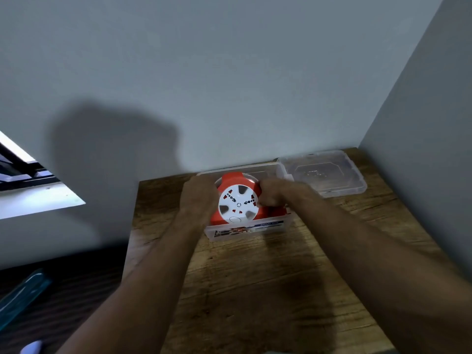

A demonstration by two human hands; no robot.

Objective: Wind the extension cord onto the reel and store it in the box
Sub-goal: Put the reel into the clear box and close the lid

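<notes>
A red extension cord reel with a round white socket face stands tilted inside a clear plastic box at the far middle of the wooden table. My left hand grips the reel's left side. My right hand is closed on its right side. The cord itself is hidden behind my hands and the reel. The box carries a printed label along its near wall.
The box's clear lid lies flat to the right, by the wall corner. Grey walls close the table at the back and right. The table's left edge drops to a dark floor; a teal object lies there.
</notes>
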